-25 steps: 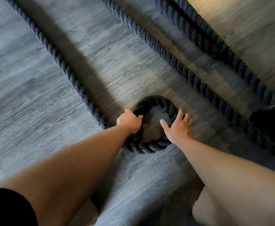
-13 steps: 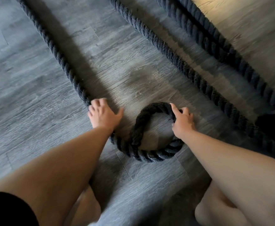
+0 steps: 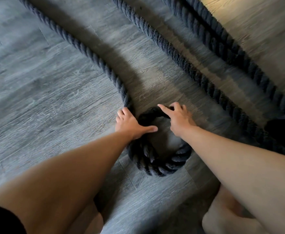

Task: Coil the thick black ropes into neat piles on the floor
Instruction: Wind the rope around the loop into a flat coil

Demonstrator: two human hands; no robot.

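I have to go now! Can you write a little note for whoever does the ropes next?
Left hand: flat on the rope where it joins the coil.
Right hand: fingers on the coil's far end.
Done: one small loop on the floor.
Left: wind in the long tail, then coil the other ropes lying straight on the right.

Dim overall; warm light falls on the floor [image 3: 256, 22] at upper right, ropes [image 3: 177, 53] cast soft shadows, edges blurred
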